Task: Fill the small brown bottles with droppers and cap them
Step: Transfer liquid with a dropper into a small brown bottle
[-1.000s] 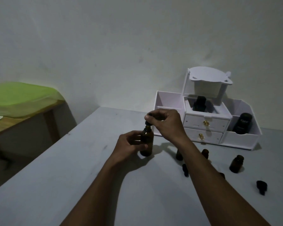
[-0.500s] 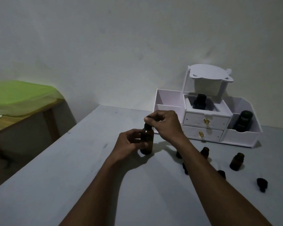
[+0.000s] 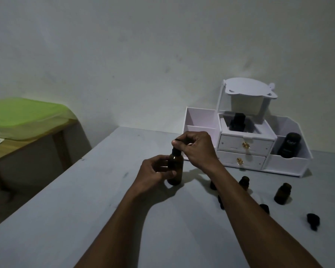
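Left grip [image 3: 154, 172] holds bottle [image 3: 176, 172], right grip [image 3: 196, 149] seemingly pinches dropper [image 3: 175, 151]

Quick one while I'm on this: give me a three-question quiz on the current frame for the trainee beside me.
1. True or false: the left hand holds the brown bottle upright.
2. What do the right hand's fingers pinch?
A. the dropper top on the held bottle
B. a drawer knob
C. a loose cap lying on the table
3. Fill in: the black container stands in the white organiser's ____ compartment (left, middle or right).

Key: 1 true; 2 A; 3 right.
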